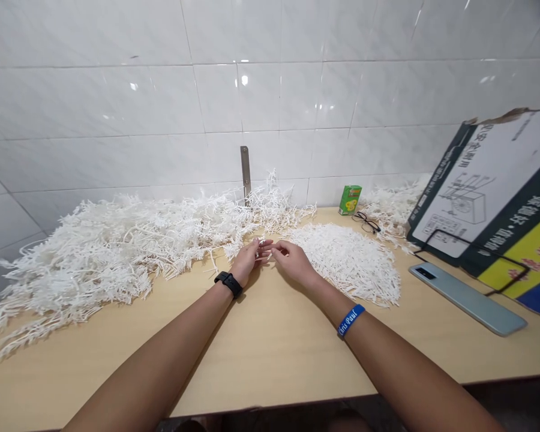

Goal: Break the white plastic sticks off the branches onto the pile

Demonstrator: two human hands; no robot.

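The smaller pile of loose pieces [351, 258] on the bench [270, 348] looks done and the bigger tangled heap [130, 240] left to do, while left hand [246, 262] and right hand [293, 260], grip narrow, pinch white strips [264, 258] between the two.

bright, even light; glare spots on wall tiles [261, 96]; dimness below table [270, 342]; stretched frame edges.

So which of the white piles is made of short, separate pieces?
The middle pile, beside the right hand. The left pile and far-right pile look like tangled, branching clumps.
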